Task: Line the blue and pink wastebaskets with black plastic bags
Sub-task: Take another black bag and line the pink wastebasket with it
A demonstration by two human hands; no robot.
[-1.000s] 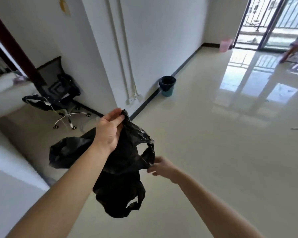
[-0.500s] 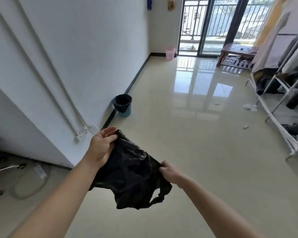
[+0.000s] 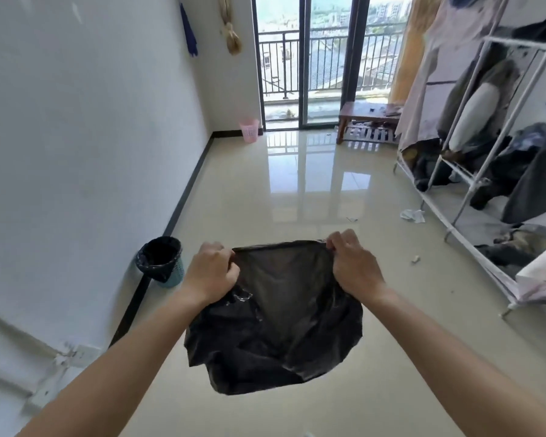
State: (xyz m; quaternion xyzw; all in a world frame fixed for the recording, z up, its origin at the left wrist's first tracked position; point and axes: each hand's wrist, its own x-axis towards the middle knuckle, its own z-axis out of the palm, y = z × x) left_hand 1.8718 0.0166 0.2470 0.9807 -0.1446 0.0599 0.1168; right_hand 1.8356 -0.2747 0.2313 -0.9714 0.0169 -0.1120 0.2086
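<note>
**Black plastic bag, 1 in hand; pink wastebasket unlined**

Black plastic bag (image 3: 275, 316): 1 loose item, centre to lower centre of frame, held up over the floor (image 3: 312, 200). Its mouth is stretched into a near-horizontal line running left to right, with the body sagging below, crumpled.

Left hand (image 3: 210, 274): closed in a fist on the bag's left rim corner, left of centre.

Right hand (image 3: 353, 264): closed in a pinch on the right rim corner, right of centre. Both hands sit level, with the taut edge between them.

Blue wastebasket (image 3: 171, 269): 1 item, left of centre by the wall's dark skirting, just left of the left hand in the picture. A black liner (image 3: 160, 257) already drapes over its rim, so this half of the task looks done.

Pink wastebasket (image 3: 249, 130): 1 item, upper centre, beside the balcony door (image 3: 303, 61), upright; no bag shows in it.

Governing relation: the pink wastebasket lies well apart, straight ahead and slightly left of the bag's mouth, marginally nearer the left hand's side. The likely next stage is carrying the bag down the room to it.

Count: 2 wastebaskets, 2 black bags (1 fitted, 1 held), 2 hands.
</note>
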